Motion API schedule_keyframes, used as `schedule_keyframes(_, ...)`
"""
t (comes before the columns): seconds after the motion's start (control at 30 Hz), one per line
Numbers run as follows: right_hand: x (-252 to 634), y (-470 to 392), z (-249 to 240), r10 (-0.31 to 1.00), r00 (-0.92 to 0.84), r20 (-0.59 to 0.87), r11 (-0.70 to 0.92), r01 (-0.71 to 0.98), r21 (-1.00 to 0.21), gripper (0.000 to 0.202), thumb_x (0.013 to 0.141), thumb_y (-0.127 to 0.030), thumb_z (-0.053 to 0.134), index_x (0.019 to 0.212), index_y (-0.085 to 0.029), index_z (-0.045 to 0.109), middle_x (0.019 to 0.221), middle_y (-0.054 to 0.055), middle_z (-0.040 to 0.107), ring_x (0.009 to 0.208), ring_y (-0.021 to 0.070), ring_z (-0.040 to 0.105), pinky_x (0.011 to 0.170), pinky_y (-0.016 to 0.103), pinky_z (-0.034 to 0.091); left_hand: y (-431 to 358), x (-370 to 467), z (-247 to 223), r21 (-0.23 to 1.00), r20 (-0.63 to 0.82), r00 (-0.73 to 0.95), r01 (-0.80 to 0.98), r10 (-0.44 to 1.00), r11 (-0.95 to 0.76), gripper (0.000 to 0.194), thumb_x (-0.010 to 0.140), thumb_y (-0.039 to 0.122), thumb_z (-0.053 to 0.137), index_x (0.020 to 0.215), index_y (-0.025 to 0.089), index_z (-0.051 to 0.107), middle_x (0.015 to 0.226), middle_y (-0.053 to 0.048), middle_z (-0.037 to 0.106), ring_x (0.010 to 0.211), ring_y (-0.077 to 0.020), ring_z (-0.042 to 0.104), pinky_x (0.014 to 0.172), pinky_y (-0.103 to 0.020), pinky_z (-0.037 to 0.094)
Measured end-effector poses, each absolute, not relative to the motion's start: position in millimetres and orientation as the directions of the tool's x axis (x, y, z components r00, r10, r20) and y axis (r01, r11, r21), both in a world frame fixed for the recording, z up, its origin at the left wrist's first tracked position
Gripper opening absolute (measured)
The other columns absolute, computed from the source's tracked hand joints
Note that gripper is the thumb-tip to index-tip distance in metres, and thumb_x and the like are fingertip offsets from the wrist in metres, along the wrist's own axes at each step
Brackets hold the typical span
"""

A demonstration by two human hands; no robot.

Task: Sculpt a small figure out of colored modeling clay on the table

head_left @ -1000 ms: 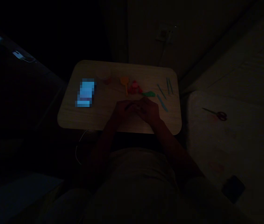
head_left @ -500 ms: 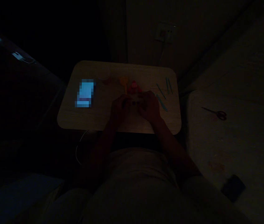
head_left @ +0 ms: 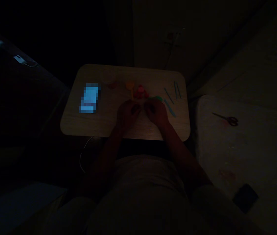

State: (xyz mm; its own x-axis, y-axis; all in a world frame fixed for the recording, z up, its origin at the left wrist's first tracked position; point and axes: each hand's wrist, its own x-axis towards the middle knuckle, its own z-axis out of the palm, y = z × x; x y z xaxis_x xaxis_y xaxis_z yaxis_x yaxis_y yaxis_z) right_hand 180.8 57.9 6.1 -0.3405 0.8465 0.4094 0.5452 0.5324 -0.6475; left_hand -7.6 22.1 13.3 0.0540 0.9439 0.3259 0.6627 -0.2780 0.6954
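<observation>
In dim light, both hands are over the middle of a small wooden table (head_left: 91,125). My left hand (head_left: 128,114) has its fingers curled inward, thumb and fingertips close together. Facing it, my right hand (head_left: 156,112) is curled the same way, its fingertips close to those of the left. Whatever they pinch is too dark and small to name. Just beyond the fingers sits a red, lumpy figure-like piece (head_left: 140,92). An orange tool with a wide head (head_left: 130,86) lies to its left. A green piece (head_left: 157,98) shows behind my right hand.
Several thin blue-green sticks, one a flat knife-like tool (head_left: 170,108), lie on the table's right side. A lit, blurred-out phone-like screen (head_left: 89,98) is at left, with a clear round container (head_left: 108,76) behind. Scissors (head_left: 231,121) rest on the pale surface at right.
My hands have drawn closer together and the fingers have curled in more. A small dark spot seen between them is now out of sight. The green piece shows more clearly.
</observation>
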Motion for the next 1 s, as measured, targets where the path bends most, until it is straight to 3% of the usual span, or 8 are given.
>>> schedule_keyframes(0.27,182.0,56.1,5.9,0.880,-0.238,0.411,0.474,0.398,-0.785,0.022,0.091,-0.037,0.068,0.107,-0.023,0.074,0.101,0.007,0.078,0.088,0.0227,0.071,0.085,0.040,0.057,17.7,-8.0,19.1,0.840,0.300,-0.014,0.478,0.954,-0.257,0.015,0.090,0.025,0.071,0.105,0.020,0.069,0.101,-0.004,0.075,0.092,-0.0184,0.069,0.088,-0.031,0.055)
schedule_keyframes(0.7,184.1,56.1,6.2,0.880,-0.274,0.387,0.467,0.356,-0.809,0.012,0.088,-0.033,0.074,0.095,-0.024,0.079,0.088,0.002,0.079,0.071,0.0169,0.067,0.069,0.031,0.054,16.9,-9.9,19.0,0.836,0.300,0.005,0.481,0.954,-0.265,0.017,0.087,0.027,0.075,0.101,0.019,0.073,0.101,-0.005,0.077,0.092,-0.0192,0.070,0.086,-0.032,0.056)
schedule_keyframes(1.0,184.8,58.2,4.2,0.877,-0.303,0.373,0.467,0.356,-0.809,0.016,0.087,-0.038,0.075,0.095,-0.024,0.077,0.092,0.004,0.079,0.080,0.0205,0.071,0.075,0.035,0.057,17.6,-11.0,15.3,0.818,0.311,0.021,0.504,0.950,-0.279,0.019,0.086,0.028,0.077,0.102,0.019,0.073,0.103,-0.006,0.076,0.095,-0.0211,0.070,0.091,-0.036,0.056)
